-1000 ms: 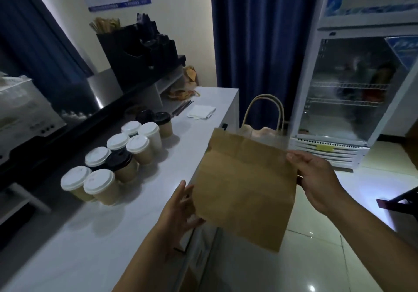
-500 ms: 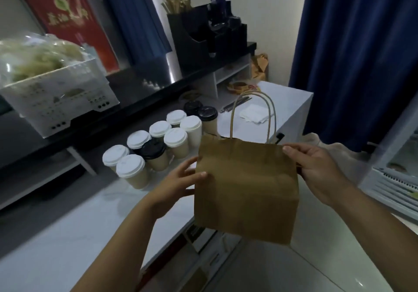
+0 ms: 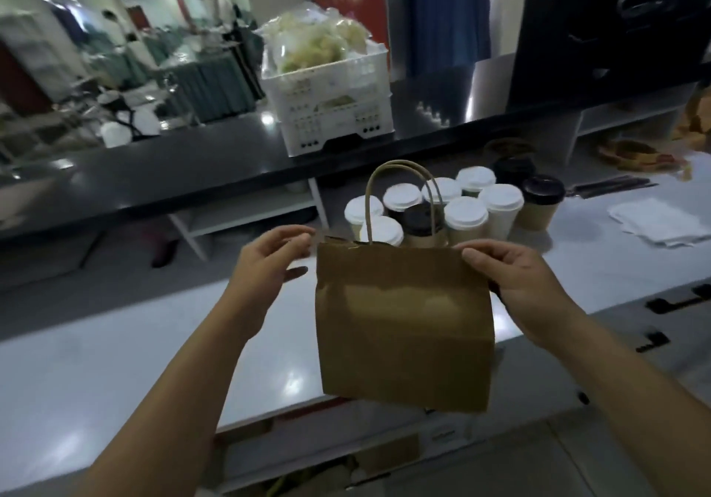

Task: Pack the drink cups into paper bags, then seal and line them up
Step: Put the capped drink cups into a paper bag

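Observation:
I hold a brown paper bag upright in the air over the front of the white counter. Its twisted paper handles stand up. My right hand grips the bag's top right corner. My left hand pinches the top left corner with thumb and forefinger, the other fingers spread. Behind the bag stands a cluster of several lidded drink cups, most with white lids, three with black lids. The bag hides part of the nearest cups.
A raised black shelf runs along the back of the counter and carries a white plastic crate of bagged food. White napkins lie at the right. A black organiser stands at the far right.
My view has swung left, from the fridge toward the counter. The bag has come over the counter in front of the cups. My left hand rose from the bag's side to its top left corner.

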